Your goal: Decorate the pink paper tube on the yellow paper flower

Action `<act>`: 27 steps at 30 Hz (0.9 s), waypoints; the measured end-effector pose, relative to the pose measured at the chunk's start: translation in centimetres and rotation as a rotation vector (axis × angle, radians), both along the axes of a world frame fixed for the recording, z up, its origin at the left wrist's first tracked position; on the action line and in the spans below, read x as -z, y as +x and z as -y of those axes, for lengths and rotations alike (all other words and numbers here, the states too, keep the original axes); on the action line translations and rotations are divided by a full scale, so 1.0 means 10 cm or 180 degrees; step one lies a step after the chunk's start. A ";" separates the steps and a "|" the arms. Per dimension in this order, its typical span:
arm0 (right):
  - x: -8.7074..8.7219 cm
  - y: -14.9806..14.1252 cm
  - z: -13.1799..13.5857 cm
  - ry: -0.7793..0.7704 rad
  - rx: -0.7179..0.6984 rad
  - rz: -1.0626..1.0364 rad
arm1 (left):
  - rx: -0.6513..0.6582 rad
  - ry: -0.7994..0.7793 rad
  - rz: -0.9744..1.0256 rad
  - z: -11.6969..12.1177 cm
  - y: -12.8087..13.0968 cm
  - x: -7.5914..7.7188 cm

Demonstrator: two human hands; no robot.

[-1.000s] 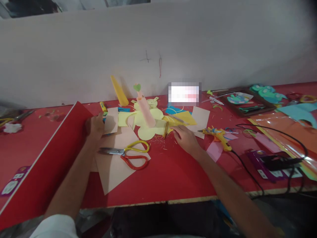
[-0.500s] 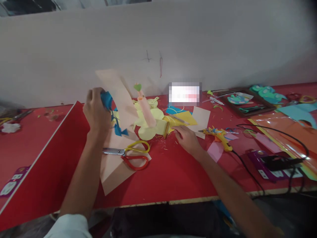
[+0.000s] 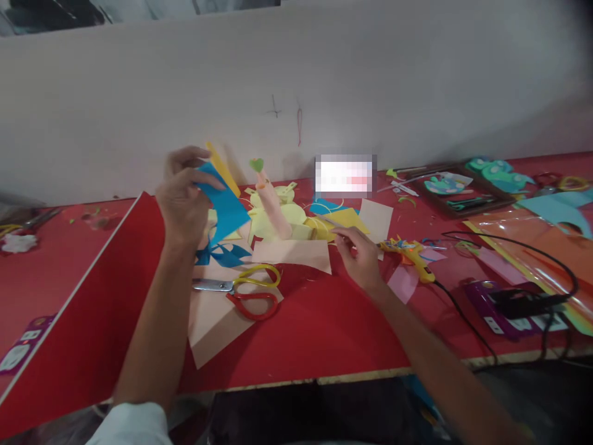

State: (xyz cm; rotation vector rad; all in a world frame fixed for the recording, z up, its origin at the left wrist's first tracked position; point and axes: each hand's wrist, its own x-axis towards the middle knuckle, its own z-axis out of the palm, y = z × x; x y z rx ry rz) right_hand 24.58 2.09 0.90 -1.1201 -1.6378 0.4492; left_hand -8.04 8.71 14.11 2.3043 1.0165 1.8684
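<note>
My left hand (image 3: pixel 181 201) is raised above the left of the table, its fingers closed on a flat piece of blue paper (image 3: pixel 226 207). Cut blue paper scraps (image 3: pixel 227 254) lie just below. My right hand (image 3: pixel 359 253) is near the yellow paper (image 3: pixel 349 218), thumb and forefinger apart, with nothing visible between them; a thin grey stick-like tool (image 3: pixel 327 220) lies by its fingertips. Between the hands stands a pink paper tube (image 3: pixel 274 213) on a pale yellow cloud-shaped cutout (image 3: pixel 296 215). A beige paper strip (image 3: pixel 291 254) lies before it. Scissors (image 3: pixel 231 285) rest on beige paper (image 3: pixel 213 337).
A yellow glue gun (image 3: pixel 414 256) with a black cable lies at right, near a purple box (image 3: pixel 493 309). A red board (image 3: pixel 106 290) leans up at left. Behind are a yellow cone (image 3: pixel 225 170), a tray (image 3: pixel 486 204) and the wall (image 3: pixel 185 93).
My left hand has risen and now holds blue paper. The beige strip has gone from the left to the middle. My right hand has shifted slightly right and its fingers have parted.
</note>
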 end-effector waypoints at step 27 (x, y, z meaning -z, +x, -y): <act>-0.13 0.41 -0.17 -0.0787 -0.0534 -0.2895 | 0.0019 -0.2302 -0.3623 0.43 1.06 0.76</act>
